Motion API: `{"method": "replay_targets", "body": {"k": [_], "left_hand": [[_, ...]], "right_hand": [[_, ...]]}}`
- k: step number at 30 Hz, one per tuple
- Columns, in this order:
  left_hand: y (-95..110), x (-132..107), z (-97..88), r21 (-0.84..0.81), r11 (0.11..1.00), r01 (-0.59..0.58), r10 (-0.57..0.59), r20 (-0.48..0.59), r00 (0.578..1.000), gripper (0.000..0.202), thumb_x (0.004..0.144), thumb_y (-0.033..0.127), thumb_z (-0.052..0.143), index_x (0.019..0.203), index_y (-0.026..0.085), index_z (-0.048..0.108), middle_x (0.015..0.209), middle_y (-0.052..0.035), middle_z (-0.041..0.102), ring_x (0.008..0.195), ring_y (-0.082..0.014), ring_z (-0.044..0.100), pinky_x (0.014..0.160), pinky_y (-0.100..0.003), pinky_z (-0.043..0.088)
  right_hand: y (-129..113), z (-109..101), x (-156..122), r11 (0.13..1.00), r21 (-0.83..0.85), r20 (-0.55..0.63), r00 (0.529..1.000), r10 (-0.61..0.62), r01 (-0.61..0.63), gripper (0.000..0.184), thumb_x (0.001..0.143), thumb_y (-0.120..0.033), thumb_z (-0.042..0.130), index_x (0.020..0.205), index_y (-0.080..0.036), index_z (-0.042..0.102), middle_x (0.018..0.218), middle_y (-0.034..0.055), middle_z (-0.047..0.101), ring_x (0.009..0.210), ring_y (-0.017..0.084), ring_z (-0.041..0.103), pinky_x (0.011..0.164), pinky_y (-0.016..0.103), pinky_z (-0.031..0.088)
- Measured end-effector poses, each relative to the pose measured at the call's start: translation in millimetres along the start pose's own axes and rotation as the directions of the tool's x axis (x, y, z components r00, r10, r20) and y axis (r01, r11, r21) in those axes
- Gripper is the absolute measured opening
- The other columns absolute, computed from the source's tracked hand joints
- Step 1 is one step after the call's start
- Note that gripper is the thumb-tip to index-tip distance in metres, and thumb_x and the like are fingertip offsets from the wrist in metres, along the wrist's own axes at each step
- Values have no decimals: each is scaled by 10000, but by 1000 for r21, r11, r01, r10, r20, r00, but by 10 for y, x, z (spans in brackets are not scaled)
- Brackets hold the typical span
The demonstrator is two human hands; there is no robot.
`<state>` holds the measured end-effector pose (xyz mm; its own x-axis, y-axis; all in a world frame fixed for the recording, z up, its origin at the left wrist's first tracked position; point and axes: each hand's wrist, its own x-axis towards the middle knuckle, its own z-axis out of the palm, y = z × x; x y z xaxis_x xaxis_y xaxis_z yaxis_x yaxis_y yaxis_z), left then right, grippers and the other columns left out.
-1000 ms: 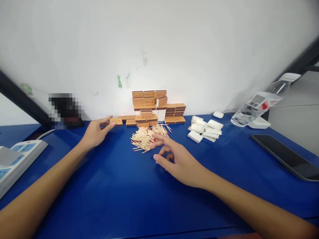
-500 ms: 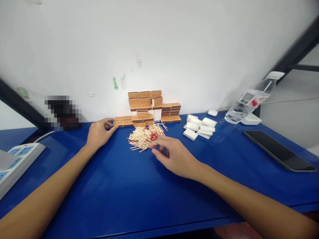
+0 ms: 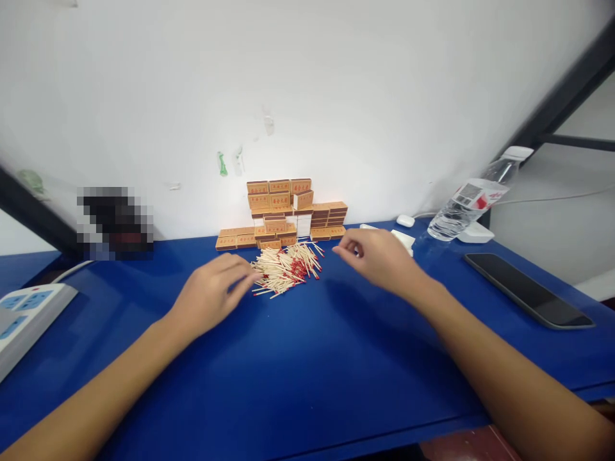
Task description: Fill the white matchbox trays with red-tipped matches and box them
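Observation:
A loose heap of red-tipped matches lies on the blue table between my hands. My left hand is at the heap's left edge, thumb and forefinger slightly apart, with nothing visible in them. Right of the heap, my right hand hovers with thumb and forefinger curled together in a pinch; I cannot make out anything between the tips. Behind the matches, orange matchboxes are stacked in steps against the wall. White matchbox trays lie behind my right hand, which hides most of them.
To the right stand a tilted-looking water bottle and a white box-like thing, with a black phone lying nearer. A small white case sits by the wall. A power strip is at the left.
My left hand has left the matchboxes at the left end and come nearer, to the match heap. The right hand has moved from the heap up and right, before the white trays, its fingers closing.

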<state>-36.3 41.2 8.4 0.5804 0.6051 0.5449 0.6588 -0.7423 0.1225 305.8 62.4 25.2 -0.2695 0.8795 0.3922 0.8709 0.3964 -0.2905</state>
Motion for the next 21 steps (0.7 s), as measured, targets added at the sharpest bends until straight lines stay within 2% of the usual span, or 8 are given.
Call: {"method": "replay_targets", "body": {"k": [2, 5, 8, 11, 14, 17, 21], "left_hand": [[138, -9, 31, -15, 995, -96, 96, 14, 995, 210, 1083, 300, 563, 1093, 180, 735, 1033, -72, 774, 940, -202, 715, 869, -353, 587], [237, -27, 59, -2, 985, -171, 171, 46, 984, 208, 1074, 260, 578, 1211, 180, 712, 1095, -78, 782, 986, -212, 735, 887, -374, 611], [233, -31, 62, 15, 979, -205, 204, 65, 977, 191, 1073, 254, 577, 1170, 171, 720, 1084, -78, 786, 984, -223, 744, 866, -385, 626], [189, -27, 56, 17, 982, -186, 184, 68, 981, 193, 1075, 261, 573, 1135, 163, 729, 1055, -79, 786, 949, -224, 746, 839, -388, 630], [159, -28, 50, 26, 988, -150, 148, 88, 985, 215, 1079, 277, 563, 1139, 162, 735, 1035, -81, 786, 939, -225, 746, 832, -389, 627], [162, -30, 46, 48, 985, -163, 157, 111, 981, 236, 1087, 289, 544, 1124, 164, 741, 1020, -80, 789, 935, -226, 749, 822, -382, 621], [177, -31, 41, 65, 981, -184, 175, 132, 976, 255, 1097, 307, 523, 1099, 171, 739, 1014, -73, 794, 915, -220, 745, 801, -365, 609]], "right_hand": [[229, -126, 67, 989, -121, 30, 996, 84, -80, 186, 939, -322, 613, 842, -203, 718, 849, 71, 760, 743, 210, 642, 651, 333, 372], [464, -255, 92, 987, -136, 152, 983, 107, -86, 223, 917, -353, 607, 842, -200, 751, 854, 77, 759, 742, 208, 645, 651, 330, 392], [513, -284, 49, 987, -120, 268, 954, 134, -105, 299, 891, -466, 638, 871, -199, 771, 785, 67, 734, 679, 197, 633, 618, 326, 391], [470, -238, 12, 979, -175, 314, 937, 155, -103, 305, 877, -465, 665, 978, -199, 773, 781, 56, 729, 676, 202, 632, 610, 325, 382], [425, -152, 59, 982, -174, 265, 957, 117, -73, 245, 924, -404, 633, 991, -203, 758, 807, 56, 732, 706, 204, 636, 620, 325, 377], [389, -29, 221, 990, -138, 243, 970, -1, 36, 189, 942, -340, 630, 1002, -199, 741, 880, 72, 742, 774, 213, 650, 666, 328, 407], [346, 180, 533, 974, -149, 289, 950, -122, 170, 296, 918, -299, 669, 1184, -172, 702, 1074, 131, 752, 966, 265, 668, 809, 366, 463]]}}
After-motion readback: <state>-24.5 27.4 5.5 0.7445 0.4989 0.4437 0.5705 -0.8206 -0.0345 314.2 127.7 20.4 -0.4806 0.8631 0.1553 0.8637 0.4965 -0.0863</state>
